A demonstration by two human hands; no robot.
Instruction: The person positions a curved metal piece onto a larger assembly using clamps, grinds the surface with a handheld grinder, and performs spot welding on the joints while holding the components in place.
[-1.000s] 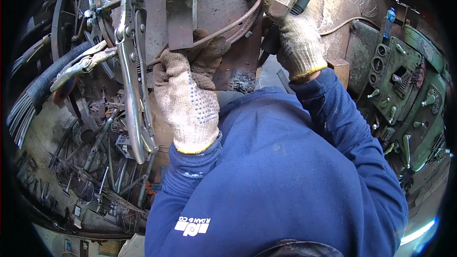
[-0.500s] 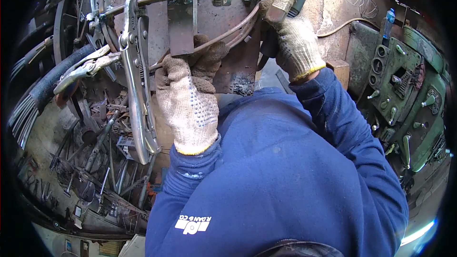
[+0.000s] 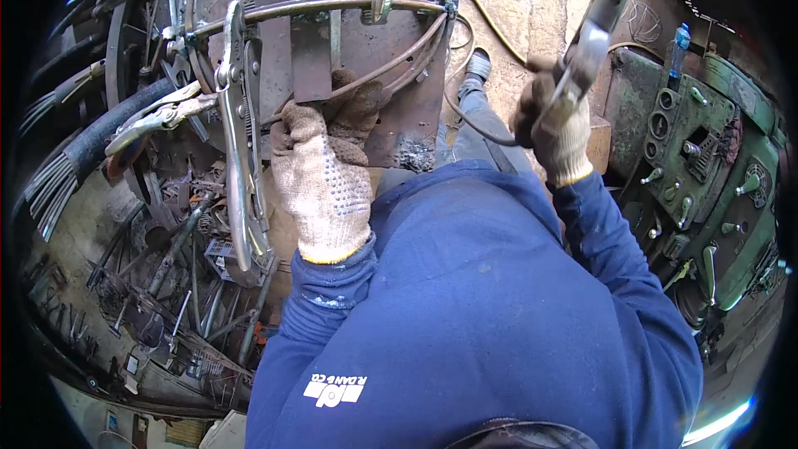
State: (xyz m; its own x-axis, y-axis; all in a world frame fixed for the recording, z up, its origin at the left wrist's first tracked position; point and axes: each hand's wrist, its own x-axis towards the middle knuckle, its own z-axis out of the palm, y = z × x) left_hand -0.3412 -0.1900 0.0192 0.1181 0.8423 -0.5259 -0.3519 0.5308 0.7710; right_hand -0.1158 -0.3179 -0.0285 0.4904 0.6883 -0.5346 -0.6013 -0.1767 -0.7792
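My left hand (image 3: 324, 179), in a knitted glove with brown fingertips, is closed at the lower end of a flat steel bar (image 3: 312, 66). Its fingers curl round a thin curved metal rod (image 3: 391, 64), though their exact grip is partly hidden. Raised to the right, my gloved right hand (image 3: 555, 120) is closed round a blurred tool with a metal head (image 3: 603, 12). A dark cable (image 3: 472, 116) runs up to that hand. Locking pliers (image 3: 237, 141) hang from the curved frame (image 3: 291, 8), left of my left hand, over a steel plate (image 3: 407, 120).
More locking pliers (image 3: 162, 116) and a thick black sheathed bundle of rods (image 3: 100, 145) lie at the left. Metal scrap and tools (image 3: 166, 283) crowd the lower left. A green machine with levers (image 3: 694, 150) stands at the right, a blue water bottle (image 3: 679, 48) on it.
My right hand has moved right and slightly down, away from the plate, with the tool raised. My left hand has stayed at the bar. A leg and shoe now show beside the plate.
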